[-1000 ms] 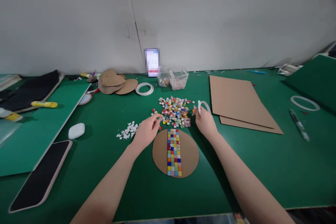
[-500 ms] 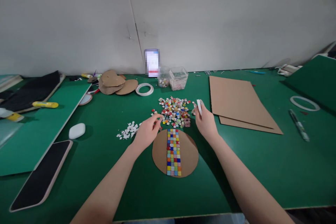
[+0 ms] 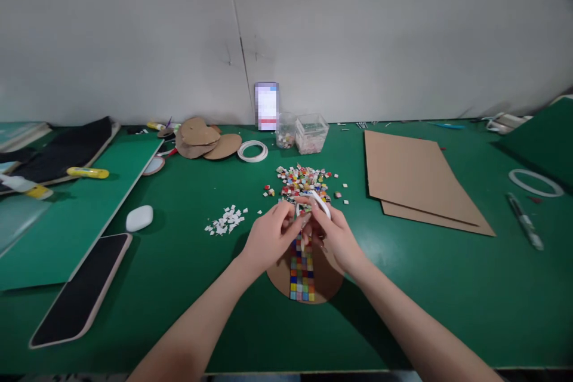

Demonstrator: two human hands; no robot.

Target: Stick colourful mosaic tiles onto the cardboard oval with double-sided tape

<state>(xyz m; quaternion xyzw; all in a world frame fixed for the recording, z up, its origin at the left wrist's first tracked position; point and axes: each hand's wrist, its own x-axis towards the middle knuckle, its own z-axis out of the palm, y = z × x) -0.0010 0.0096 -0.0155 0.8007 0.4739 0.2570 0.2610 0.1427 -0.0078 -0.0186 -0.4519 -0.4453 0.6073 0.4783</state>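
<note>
My left hand (image 3: 275, 233) and my right hand (image 3: 340, 236) meet above the round cardboard disc (image 3: 329, 283). A strip of multicoloured mosaic tiles (image 3: 302, 277) runs down the middle of the disc, its far end covered by my hands. In my right hand is a thin white roll of tape (image 3: 321, 206), tilted, its ring partly hidden by fingers. My left thumb and fingers are pinched together at the roll; whatever lies between them is too small to make out. Just beyond my hands spreads a pile of loose mosaic tiles (image 3: 302, 178).
White paper scraps (image 3: 226, 219) lie left of my hands. Cardboard sheets (image 3: 409, 176) are at the right, cardboard discs (image 3: 199, 137) at the back left. Clear containers (image 3: 312, 133) and a lit phone (image 3: 267, 106) stand by the wall. A dark phone (image 3: 83, 289) lies front left.
Both hands have come together over the far part of the disc, my right hand moving left with the tape roll and my left hand moving right. The view has shifted slightly.
</note>
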